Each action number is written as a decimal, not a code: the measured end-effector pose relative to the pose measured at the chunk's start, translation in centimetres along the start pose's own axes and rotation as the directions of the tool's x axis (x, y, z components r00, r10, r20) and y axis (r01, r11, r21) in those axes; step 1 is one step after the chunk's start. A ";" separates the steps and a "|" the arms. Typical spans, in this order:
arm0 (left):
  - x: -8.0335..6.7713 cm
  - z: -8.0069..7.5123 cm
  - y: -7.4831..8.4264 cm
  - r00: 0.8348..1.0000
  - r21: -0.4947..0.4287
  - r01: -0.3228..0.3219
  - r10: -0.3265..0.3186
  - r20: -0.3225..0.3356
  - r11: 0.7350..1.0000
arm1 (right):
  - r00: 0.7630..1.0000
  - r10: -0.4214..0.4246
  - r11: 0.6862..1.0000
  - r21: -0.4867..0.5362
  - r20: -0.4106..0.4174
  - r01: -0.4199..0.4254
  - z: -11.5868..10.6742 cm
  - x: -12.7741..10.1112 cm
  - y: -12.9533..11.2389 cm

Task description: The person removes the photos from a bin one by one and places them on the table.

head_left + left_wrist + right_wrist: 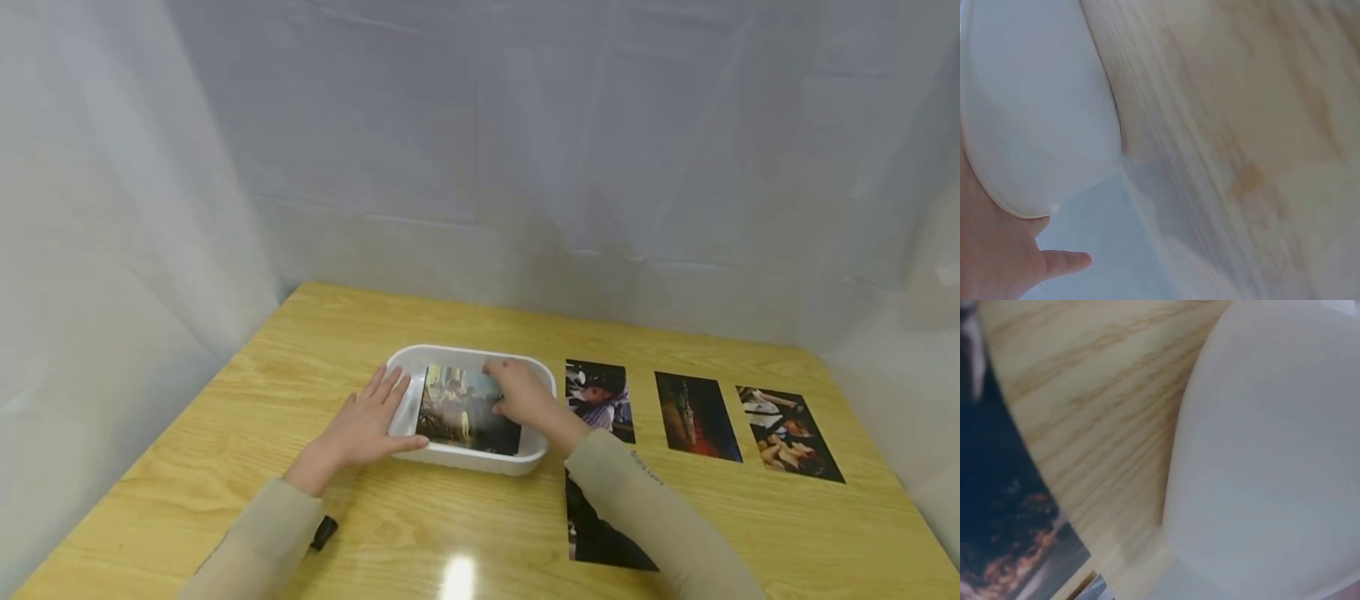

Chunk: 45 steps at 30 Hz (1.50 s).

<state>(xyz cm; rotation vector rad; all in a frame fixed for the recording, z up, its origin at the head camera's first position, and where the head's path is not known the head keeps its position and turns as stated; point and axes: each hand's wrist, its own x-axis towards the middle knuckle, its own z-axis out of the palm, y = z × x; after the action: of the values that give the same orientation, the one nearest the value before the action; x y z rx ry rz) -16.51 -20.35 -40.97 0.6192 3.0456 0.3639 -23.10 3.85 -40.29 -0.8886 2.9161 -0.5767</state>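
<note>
A white plastic tub point(408, 421) stands on the wooden table, with a glossy photo print point(468, 417) of a city scene lying inside it. My left hand point(367, 425) rests on the tub's left side, fingers spread and straight, thumb along the front rim. In the left wrist view, part of that hand point(997, 250) touches the tub's rim point(1013, 212). From the right, my right hand point(525, 396) reaches over the tub and pinches the photo print by its right part, fingers curled. The right wrist view has only the tub's outer wall point(1260, 456), with the hand hidden.
To the right of the tub lie several photo prints: one of a person in a cap point(600, 392), a dark one point(693, 417), another point(791, 433), and one point(603, 529) partly under the right sleeve. A small black object point(324, 533) sits beside the left sleeve. Whitish sheets hang around the table.
</note>
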 end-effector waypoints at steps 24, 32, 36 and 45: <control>0.8 0.2 0.7 1.000 -0.001 -0.014 0.015 0.021 1.000 | 0.974 -0.017 0.999 0.034 -0.226 0.025 -2.6 -3.0 1.2; 1.0 0.3 0.6 1.000 0.004 -0.023 0.023 0.017 1.000 | 0.947 0.220 0.866 0.494 -0.234 -0.079 -5.3 -6.2 3.1; 1.1 0.1 0.4 0.999 0.016 -0.032 0.032 0.009 0.999 | 0.918 0.320 0.772 0.627 -0.234 -0.109 -6.5 -9.0 4.7; 0.8 -0.3 -0.1 1.000 0.031 -0.024 0.024 -0.007 0.999 | 0.855 0.493 0.720 0.627 -0.162 -0.297 -8.5 -17.7 9.5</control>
<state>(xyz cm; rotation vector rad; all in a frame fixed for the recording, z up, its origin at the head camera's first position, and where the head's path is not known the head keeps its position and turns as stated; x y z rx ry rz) -17.28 -20.24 -40.69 0.6585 3.0586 0.3204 -14.57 23.62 -37.08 -0.0704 2.7329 -1.5710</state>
